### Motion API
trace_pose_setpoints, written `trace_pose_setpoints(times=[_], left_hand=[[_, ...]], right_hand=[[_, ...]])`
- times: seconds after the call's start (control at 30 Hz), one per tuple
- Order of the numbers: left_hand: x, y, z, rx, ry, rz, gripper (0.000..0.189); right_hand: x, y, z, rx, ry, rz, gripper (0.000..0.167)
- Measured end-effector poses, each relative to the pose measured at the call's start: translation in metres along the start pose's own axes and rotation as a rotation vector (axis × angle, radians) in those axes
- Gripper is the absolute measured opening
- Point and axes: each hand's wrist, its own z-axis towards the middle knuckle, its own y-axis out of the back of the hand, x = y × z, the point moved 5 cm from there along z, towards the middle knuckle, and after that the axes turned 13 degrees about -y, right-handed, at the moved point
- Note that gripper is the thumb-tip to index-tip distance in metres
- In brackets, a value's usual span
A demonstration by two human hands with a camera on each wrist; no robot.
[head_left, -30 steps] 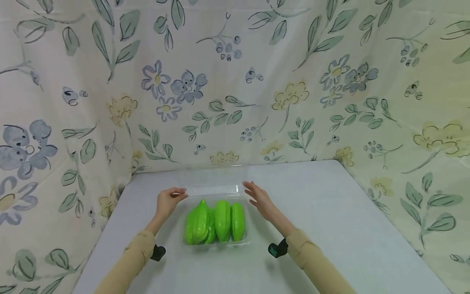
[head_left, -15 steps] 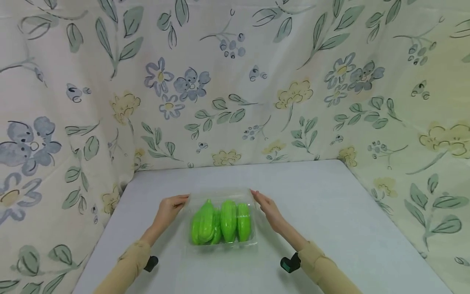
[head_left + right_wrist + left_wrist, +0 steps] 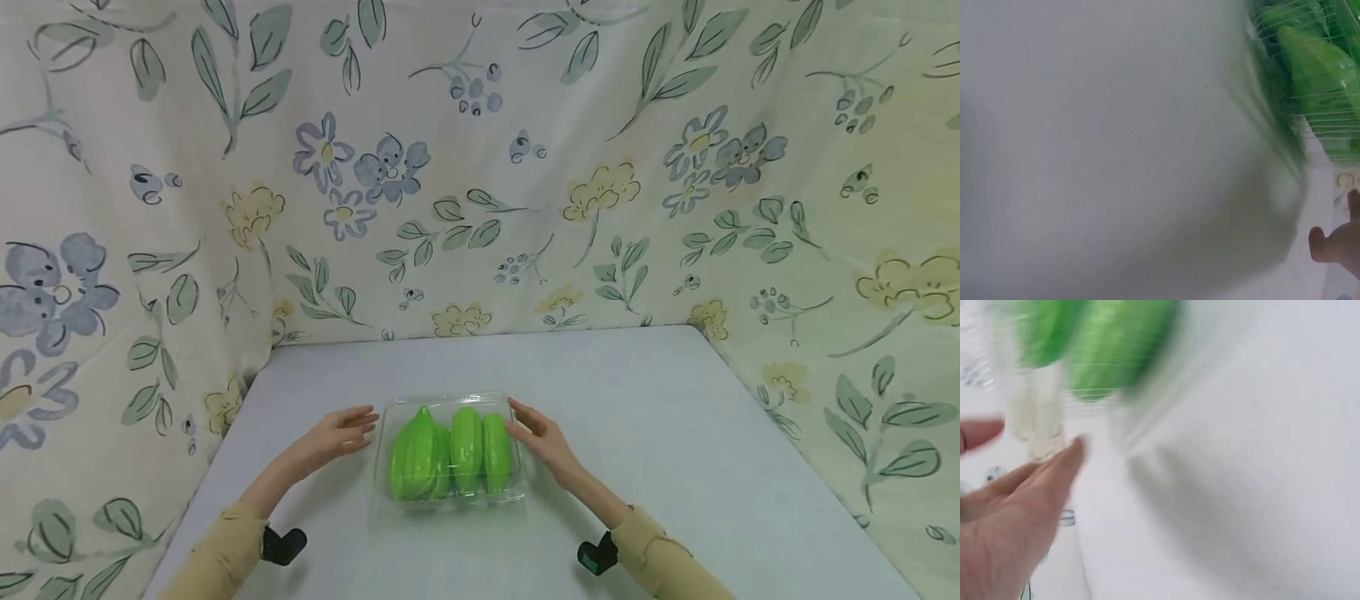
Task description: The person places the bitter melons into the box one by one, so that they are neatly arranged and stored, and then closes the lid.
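A clear plastic clamshell box (image 3: 447, 398) lies on the table in the head view, its lid down over several glossy bright green, elongated fruit- or vegetable-shaped pieces (image 3: 467, 448). At the box's left side is my left hand (image 3: 333, 439), fingers extended and a small gap away from it. The left wrist view shows that hand (image 3: 1016, 519) blurred, holding nothing. My right hand (image 3: 549, 446) is by the right rear corner with loosely extended fingers; whether its fingertips touch the box is hard to tell. Only part of this hand (image 3: 1342, 245) enters the right wrist view.
The white table (image 3: 675, 442) extends around the box. A floral cloth (image 3: 480, 167) hangs behind it and along both sides. Dark wrist devices (image 3: 283, 546) are worn below both hands.
The lid has come forward from behind and down over the green pieces. My left hand has let go of its rear left corner and drawn away leftward; the right hand stays near the box.
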Motion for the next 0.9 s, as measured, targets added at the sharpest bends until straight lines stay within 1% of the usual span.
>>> trace_pose_setpoints(times=[0.07,0.1,0.13,0.2,0.23,0.3,0.4,0.53,0.6,0.67,0.73,0.77,0.83,0.9], left_hand=[[-0.003,-0.005,-0.012,0.115,0.14,-0.179,0.063],[-0.005,-0.009,-0.019,0.169,0.203,-0.249,0.064],[-0.005,-0.014,-0.026,0.217,0.26,-0.294,0.064],[-0.006,-0.027,-0.038,0.288,0.342,-0.354,0.063],[-0.005,-0.033,-0.042,0.306,0.371,-0.366,0.061],[-0.002,-0.044,-0.047,0.322,0.404,-0.386,0.056],[0.001,-0.054,-0.049,0.312,0.416,-0.41,0.047],[0.002,-0.056,-0.046,0.295,0.398,-0.426,0.041],[0.001,-0.057,-0.045,0.283,0.389,-0.416,0.039],[0.001,-0.057,-0.043,0.273,0.38,-0.406,0.039],[0.001,-0.057,-0.042,0.265,0.373,-0.398,0.038],[0.001,-0.057,-0.042,0.261,0.37,-0.397,0.038],[0.002,-0.057,-0.041,0.259,0.365,-0.398,0.037],[0.002,-0.057,-0.04,0.26,0.362,-0.404,0.036]], right_hand=[[-0.001,-0.001,0.0,0.01,-0.002,-0.002,0.052],[-0.001,-0.002,0.0,0.015,-0.001,-0.005,0.053],[-0.002,-0.002,0.0,0.017,-0.003,-0.007,0.053],[-0.003,-0.002,0.001,0.015,0.002,-0.014,0.053],[-0.004,-0.001,0.002,0.012,0.004,-0.017,0.053],[-0.006,0.0,0.002,0.002,0.004,-0.02,0.052],[-0.006,0.001,0.002,-0.007,0.007,-0.025,0.052],[0.001,0.007,-0.003,-0.002,0.012,-0.072,0.055],[0.005,0.013,-0.007,-0.003,-0.01,-0.118,0.058],[0.007,0.021,-0.013,0.031,-0.056,-0.157,0.058],[0.006,0.026,-0.02,0.129,-0.123,-0.201,0.055],[0.005,0.027,-0.024,0.195,-0.163,-0.227,0.052],[0.0,0.025,-0.033,0.354,-0.237,-0.266,0.047],[-0.006,0.02,-0.042,0.492,-0.291,-0.289,0.045]])
